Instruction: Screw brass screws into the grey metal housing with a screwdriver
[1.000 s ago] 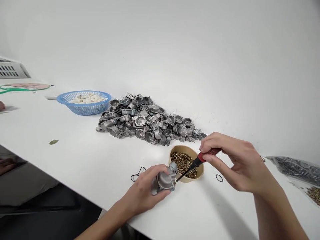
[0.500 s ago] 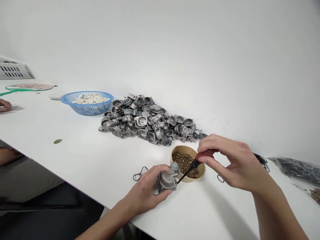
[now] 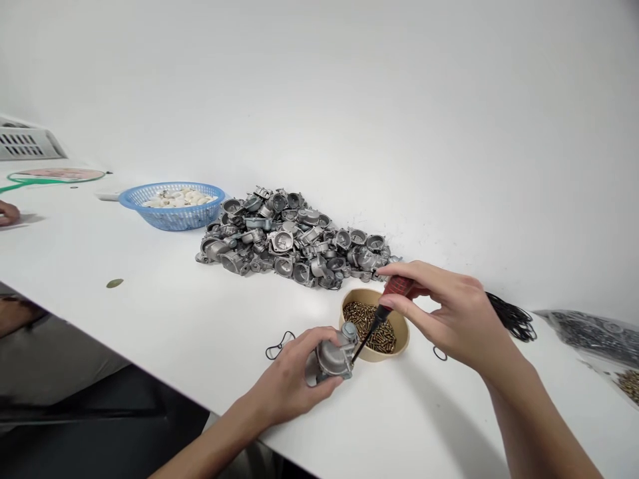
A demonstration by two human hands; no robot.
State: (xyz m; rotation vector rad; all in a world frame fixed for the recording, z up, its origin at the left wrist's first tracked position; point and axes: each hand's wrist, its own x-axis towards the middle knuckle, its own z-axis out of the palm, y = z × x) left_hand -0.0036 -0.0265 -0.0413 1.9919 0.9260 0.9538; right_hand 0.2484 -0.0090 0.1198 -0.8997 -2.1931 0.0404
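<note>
Near the table's front edge, my left hand (image 3: 294, 379) is closed around a grey metal carburetor bowl (image 3: 333, 358), thumb in front and fingers over the top. My right hand (image 3: 444, 313) grips a screwdriver (image 3: 398, 286) by its red and black handle. The screwdriver slants down to the left, its dark shaft passing in front of a tan bowl (image 3: 403, 336) of small brass screws (image 3: 367, 322). Its tip meets the right side of the carburetor bowl, at a small brassy spot. Part of the carburetor bowl is hidden behind my left fingers.
A heap of similar metal bowls (image 3: 299, 243) lies against the wall, beside a blue basket (image 3: 174, 216) of white parts. Black rubber rings (image 3: 279, 346) lie nearby. Bags of parts (image 3: 589, 339) lie at right. Another person's hand (image 3: 7, 213) rests at far left.
My right hand has shifted slightly left, and the screwdriver now stands steeper, with its tip still at the carburetor bowl. My left hand has hardly moved.
</note>
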